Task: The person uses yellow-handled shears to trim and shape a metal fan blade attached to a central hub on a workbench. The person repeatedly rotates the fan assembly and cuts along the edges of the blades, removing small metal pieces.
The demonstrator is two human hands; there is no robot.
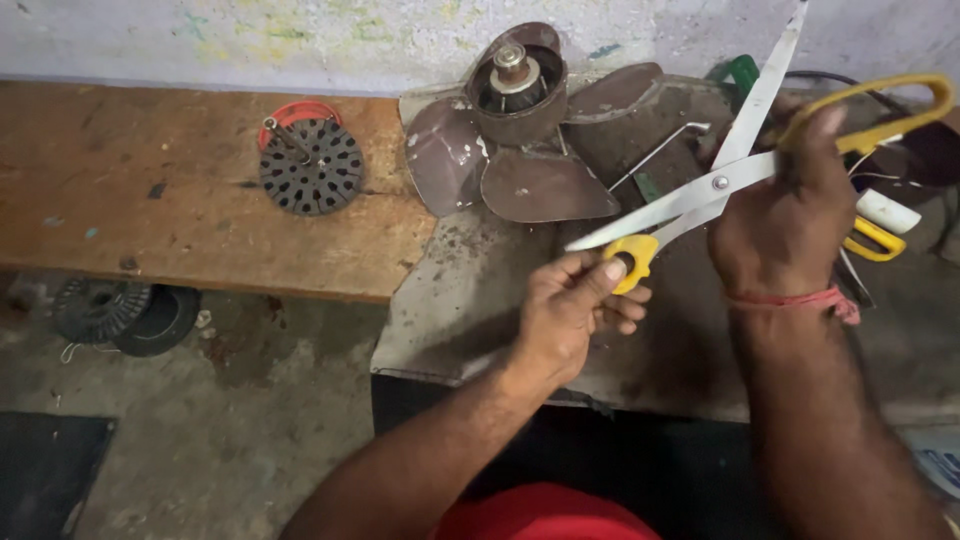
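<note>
Wooden brown bench plank (150, 200) far left, w/ a round black perforated metal motor disc (310, 167) on it, red ring behind. Below on the concrete floor, a dark coil-like round part (97, 308). Centre: rusty brown metal fan blade assembly (520, 130) lying on the grey stained metal work surface (450, 310), hub up. Our left hand (570, 315) is closed around the lower yellow handle of the large yellow-handled steel scissors (712, 185). Scissors are held above the surface, blades spread in an X. Our right hand (785, 215), red thread at wrist, grips the upper yellow loop; fingers curled thru it. Far right, white-and-yellow bits partly hidden; can't tell what.
</note>
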